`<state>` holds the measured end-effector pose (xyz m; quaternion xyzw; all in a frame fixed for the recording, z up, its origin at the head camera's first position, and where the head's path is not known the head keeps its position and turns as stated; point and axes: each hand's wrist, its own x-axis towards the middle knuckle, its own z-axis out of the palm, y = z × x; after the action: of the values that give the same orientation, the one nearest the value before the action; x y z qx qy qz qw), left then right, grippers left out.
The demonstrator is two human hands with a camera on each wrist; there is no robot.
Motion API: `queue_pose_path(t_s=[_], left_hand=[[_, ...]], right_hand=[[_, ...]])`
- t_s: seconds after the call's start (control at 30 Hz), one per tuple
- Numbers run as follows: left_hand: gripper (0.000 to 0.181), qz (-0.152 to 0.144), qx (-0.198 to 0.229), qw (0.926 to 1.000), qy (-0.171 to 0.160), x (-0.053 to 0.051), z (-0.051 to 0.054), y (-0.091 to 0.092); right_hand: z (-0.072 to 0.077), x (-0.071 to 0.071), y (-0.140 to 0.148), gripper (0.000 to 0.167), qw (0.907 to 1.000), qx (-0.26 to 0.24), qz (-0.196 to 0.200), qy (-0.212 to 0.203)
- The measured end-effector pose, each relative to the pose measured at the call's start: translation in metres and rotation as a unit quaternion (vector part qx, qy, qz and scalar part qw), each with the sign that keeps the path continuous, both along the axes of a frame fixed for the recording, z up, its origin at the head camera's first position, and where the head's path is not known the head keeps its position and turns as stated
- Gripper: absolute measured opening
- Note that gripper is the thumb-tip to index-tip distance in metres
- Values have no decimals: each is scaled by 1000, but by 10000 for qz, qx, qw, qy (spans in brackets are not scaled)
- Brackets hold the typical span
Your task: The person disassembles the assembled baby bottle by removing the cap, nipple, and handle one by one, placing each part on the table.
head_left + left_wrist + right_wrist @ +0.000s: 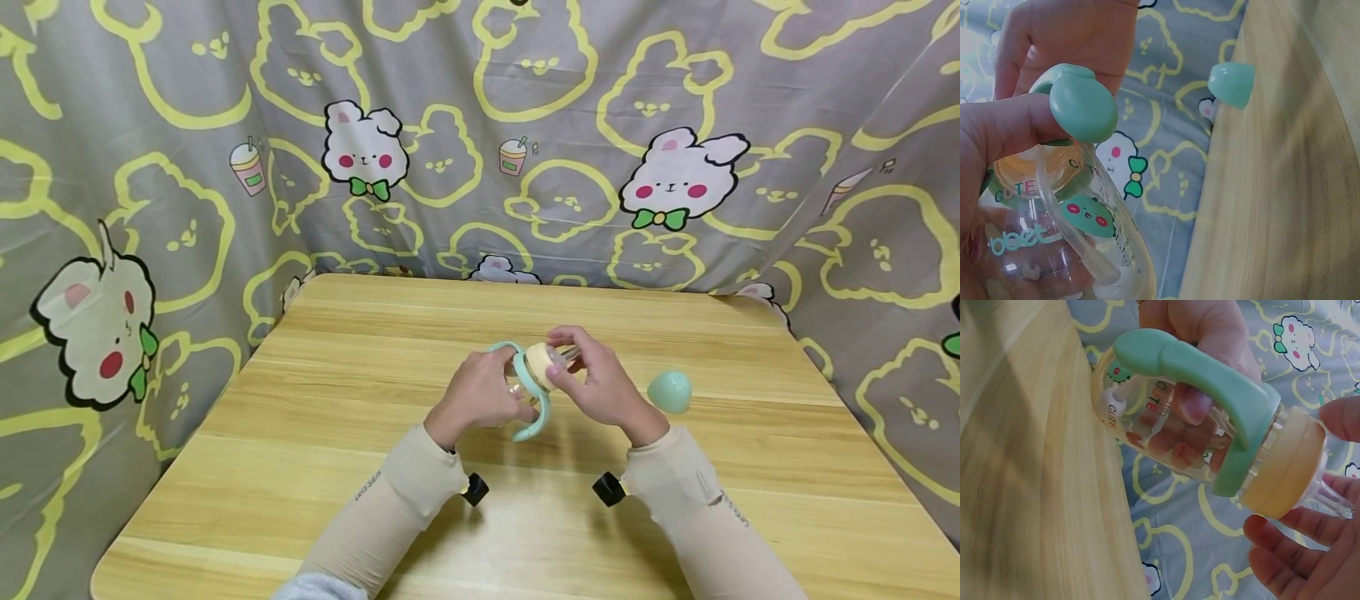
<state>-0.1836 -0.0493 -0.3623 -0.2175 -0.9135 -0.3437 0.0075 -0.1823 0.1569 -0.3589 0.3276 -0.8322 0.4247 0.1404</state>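
Note:
A clear baby bottle (1125, 434) is held tilted above the table, its nipple end toward the right. My left hand (480, 390) grips the bottle's body, fingers wrapped round it beside the mint-green two-handled ring (1229, 394). At the pale yellow collar (539, 365), my right hand (598, 383) has its thumb on one side and fingertips on the other. The clear nipple (1330, 497) points in toward the right palm. A straw (1075, 237) with a white weighted end shows inside the bottle. Printed letters and a green face mark its wall.
A mint-green domed cap (670, 392) stands on the wooden table (300, 467), just right of the right hand. Patterned grey curtains (450, 158) hang along the table's back and sides. A small black device (609, 489) juts from the right wrist band.

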Motion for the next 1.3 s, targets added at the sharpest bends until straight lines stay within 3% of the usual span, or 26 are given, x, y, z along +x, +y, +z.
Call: queue_pose_path(t_s=[0.3, 0.73, 1.03, 1.3], left_hand=[[46, -82, 49, 9999, 63, 0, 1, 1], [46, -81, 18, 9999, 112, 0, 1, 1], [45, -58, 54, 9999, 68, 0, 2, 2], [44, -51, 98, 9999, 107, 1, 0, 1]], right_hand=[[-1, 0, 0, 41, 9994, 45, -337, -63], [-1, 0, 0, 37, 9999, -102, -41, -38], [-2, 1, 1, 48, 9996, 33, -286, 15], [-1, 0, 2, 41, 10000, 30, 27, 29]])
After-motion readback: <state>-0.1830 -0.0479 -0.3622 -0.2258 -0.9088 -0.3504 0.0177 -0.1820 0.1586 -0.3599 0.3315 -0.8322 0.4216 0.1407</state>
